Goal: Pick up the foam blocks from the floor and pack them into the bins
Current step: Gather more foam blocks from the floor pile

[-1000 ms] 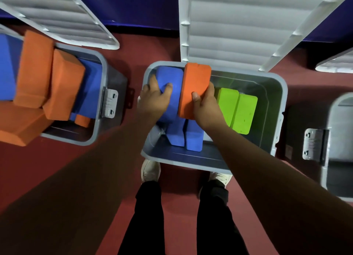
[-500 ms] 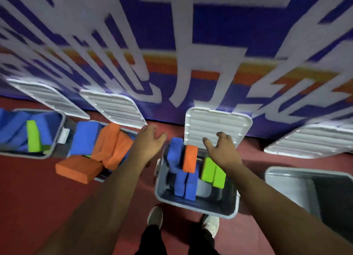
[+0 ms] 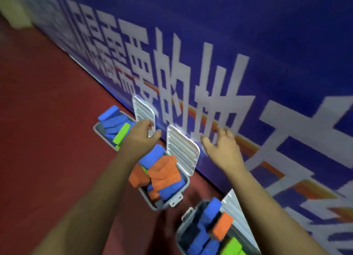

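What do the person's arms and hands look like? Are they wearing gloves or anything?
No gloves. The left hand and right hand are bare, and so are the left forearm and right forearm: no sleeve shows. I see no watch, bracelet or ring, though the picture is blurry, so something tiny could be missed.

A dark red floor runs left and near; a blue wall with big white characters rises far and right.
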